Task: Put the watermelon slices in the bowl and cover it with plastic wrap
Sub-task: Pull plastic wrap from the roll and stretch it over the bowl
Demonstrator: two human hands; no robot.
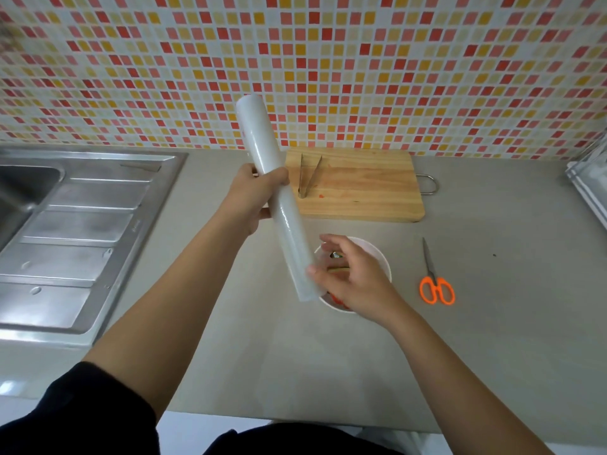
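Watermelon slices (338, 302) are seen in the bowl (382, 262), so step 1 is judged done. The plastic wrap roll (279, 205) is held tilted above the bowl's left rim and gripped by the curled fingers of the left hand (253, 201). The fingers of the right hand (354, 280) are loosely spread over the bowl, with the thumb tip touching the roll's lower end. No film is drawn out, so covering remains. A cutting board (361, 198) with tongs (308, 177) lies behind the bowl, and scissors (435, 284) lie to its right.

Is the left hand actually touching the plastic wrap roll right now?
Touching. The head view shows the left hand with its fingers and thumb curled round the plastic wrap roll, holding it up at a slant.
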